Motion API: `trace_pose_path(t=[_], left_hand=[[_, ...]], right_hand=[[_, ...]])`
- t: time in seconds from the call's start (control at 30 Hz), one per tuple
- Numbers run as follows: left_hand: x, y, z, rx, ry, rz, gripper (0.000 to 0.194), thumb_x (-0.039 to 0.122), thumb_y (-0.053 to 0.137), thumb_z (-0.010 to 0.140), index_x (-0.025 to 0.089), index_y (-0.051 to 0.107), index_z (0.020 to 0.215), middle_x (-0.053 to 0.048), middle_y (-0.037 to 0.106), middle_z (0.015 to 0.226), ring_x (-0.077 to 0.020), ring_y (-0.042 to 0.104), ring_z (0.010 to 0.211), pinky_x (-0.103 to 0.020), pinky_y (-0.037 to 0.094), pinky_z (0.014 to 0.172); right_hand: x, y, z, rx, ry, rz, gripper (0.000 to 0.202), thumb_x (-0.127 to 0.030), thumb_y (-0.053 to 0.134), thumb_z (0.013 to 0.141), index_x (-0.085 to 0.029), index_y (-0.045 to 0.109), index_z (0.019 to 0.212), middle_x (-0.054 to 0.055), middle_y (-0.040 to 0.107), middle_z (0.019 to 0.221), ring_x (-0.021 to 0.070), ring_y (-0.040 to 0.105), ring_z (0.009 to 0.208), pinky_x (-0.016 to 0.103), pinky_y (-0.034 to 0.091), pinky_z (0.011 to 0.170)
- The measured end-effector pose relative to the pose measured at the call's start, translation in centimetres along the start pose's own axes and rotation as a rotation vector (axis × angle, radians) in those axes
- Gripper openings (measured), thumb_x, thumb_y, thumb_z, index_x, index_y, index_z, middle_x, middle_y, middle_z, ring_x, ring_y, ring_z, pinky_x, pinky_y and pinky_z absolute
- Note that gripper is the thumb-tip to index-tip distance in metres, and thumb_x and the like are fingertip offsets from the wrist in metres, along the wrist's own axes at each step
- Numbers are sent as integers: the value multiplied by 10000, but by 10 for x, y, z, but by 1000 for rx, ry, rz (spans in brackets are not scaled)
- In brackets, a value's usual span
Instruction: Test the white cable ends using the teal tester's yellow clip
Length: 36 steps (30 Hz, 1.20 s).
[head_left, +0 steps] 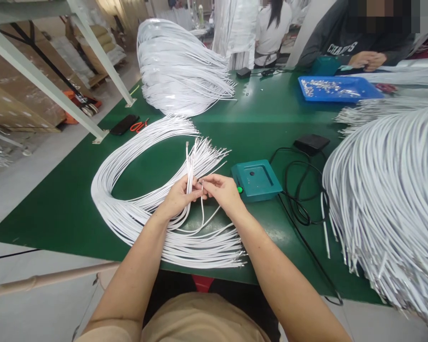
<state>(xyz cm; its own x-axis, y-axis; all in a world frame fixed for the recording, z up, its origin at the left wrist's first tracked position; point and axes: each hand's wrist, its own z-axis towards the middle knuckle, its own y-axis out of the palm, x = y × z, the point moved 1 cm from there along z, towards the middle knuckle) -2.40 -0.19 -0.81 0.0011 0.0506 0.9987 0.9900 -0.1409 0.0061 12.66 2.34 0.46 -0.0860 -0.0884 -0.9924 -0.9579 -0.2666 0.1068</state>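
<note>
My left hand (180, 195) is closed around several white cables (190, 166) whose metal-tipped ends stick up above the fingers. Against it, my right hand (221, 189) pinches the end of a single white cable (202, 211), which hangs down in a curve to the table. Thumbs and fingertips of both hands meet at that cable's tip; the tip itself is mostly covered. Beneath and around my hands lies a looped bundle of white cables (107, 185), with ends fanned out to the right. Just right of my right hand sits a teal box (258, 179) with a lit green spot.
Large coils of white cable stand at the back (178, 66) and right (385, 190). A blue tray (338, 90) of small parts lies before a co-worker's hands (369, 61). Black cords (299, 190) coil beside the box. Orange-handled scissors (139, 126) and a black phone-like object (124, 124) lie left.
</note>
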Motion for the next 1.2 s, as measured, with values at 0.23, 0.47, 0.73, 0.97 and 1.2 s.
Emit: trace_pose_path(t=[0.23, 0.47, 0.73, 0.97, 1.2], left_hand=[[1, 0, -1, -9, 55, -97, 389, 293, 722, 748, 195, 513, 1061, 18, 569, 785, -112, 615, 686, -195, 436, 555], [-2, -2, -3, -79, 55, -43, 427, 312, 677, 792, 211, 562, 1191, 15, 543, 791, -84, 556, 636, -207, 453, 603], [-1, -4, -3, -81, 32, -49, 449, 313, 702, 766, 199, 590, 1186, 1, 560, 792, -92, 554, 639, -216, 461, 608], [0, -4, -3, -71, 33, -91, 422, 299, 701, 771, 193, 592, 1164, 2, 567, 786, -85, 547, 638, -201, 456, 591], [-2, -7, -1, -57, -96, -283, 433, 244, 769, 695, 166, 609, 1090, 14, 580, 706, -88, 568, 622, -178, 431, 534]], right_hand=[[2, 3, -5, 79, -102, -91, 119, -284, 605, 726, -171, 630, 703, -15, 644, 609, 109, 569, 540, 234, 452, 568], [4, 6, -2, 57, 59, 34, 111, -271, 591, 665, -181, 553, 613, -48, 549, 507, 77, 463, 430, 201, 389, 431], [-3, 2, -5, -25, 265, 102, 167, -325, 532, 729, -189, 516, 633, -87, 398, 456, 37, 252, 334, 185, 323, 328], [6, 4, -5, -39, -7, -227, 196, -385, 537, 826, -204, 612, 812, -26, 618, 655, 108, 567, 579, 214, 447, 533], [-5, 3, -14, 5, -526, -1014, 271, -234, 391, 924, -175, 618, 787, 56, 632, 837, 154, 540, 753, 276, 367, 692]])
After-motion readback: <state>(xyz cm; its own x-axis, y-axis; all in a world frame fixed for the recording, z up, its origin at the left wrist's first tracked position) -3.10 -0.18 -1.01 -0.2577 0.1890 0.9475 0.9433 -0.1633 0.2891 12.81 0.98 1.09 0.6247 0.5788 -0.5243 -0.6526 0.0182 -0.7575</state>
